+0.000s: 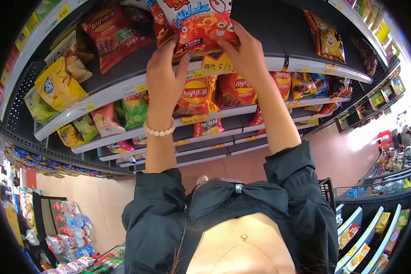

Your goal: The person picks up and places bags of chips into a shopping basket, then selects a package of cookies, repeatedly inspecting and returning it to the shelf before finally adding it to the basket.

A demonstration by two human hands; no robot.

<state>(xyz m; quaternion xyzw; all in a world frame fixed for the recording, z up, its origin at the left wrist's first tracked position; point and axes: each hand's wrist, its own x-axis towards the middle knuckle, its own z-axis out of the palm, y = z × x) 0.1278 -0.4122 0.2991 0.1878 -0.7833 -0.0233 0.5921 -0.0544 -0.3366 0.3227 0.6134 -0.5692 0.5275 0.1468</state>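
**Both hands on a snack bag at the shelf edge**

The image appears upside-down relative to the wearer — the person's dark jacket fills the bottom, and the arms reach up the picture toward a snack display. The red-and-white snack bag sits at the front lip of a grey shelf, just above a handwritten yellow price tag.

The left hand, with a pale bead bracelet at the wrist, pinches the bag's lower left corner between thumb and fingers. The right hand grips the lower right corner the same way, thumb on the printed face. So both hands are closed on the bag, one at each bottom corner; nothing is loose in either.

The bag looks like a puffed foil pouch — light, soft-walled, full of air, with brittle contents that would crush under a hard squeeze. The film is likely slick, so the crimped seams and corners seem the sound places to hold, as the hands do now, rather than the bulging middle.

Around it: a red Lay's bag lies on the same shelf to the left, yellow chip bags farther left, and more Lay's bags stand on the tier below. An orange snack bag sits well to the right. Bottled water packs are stacked on the floor.
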